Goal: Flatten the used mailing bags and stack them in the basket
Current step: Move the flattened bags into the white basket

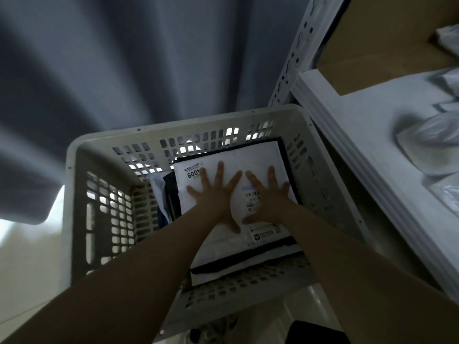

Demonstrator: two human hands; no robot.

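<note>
The left hand (214,197) lies palm down, fingers straight and spread wide, pressing on the top bag (248,155). The right hand (268,198) lies just beside it in the same way, palm down and fingers splayed, holding nothing. Neither hand curls round anything.

The top bag is white with a printed label and lies flat on a stack (223,268) of dark-edged bags inside the basket (173,125). The stack sits against the basket's right wall. More bags (164,194) stand on edge just left of it.

A white shelf (360,135) stands right of the basket and carries crumpled bags (427,137). A box (372,40) sits on the shelf further back. A grey curtain (124,58) hangs behind the basket.
</note>
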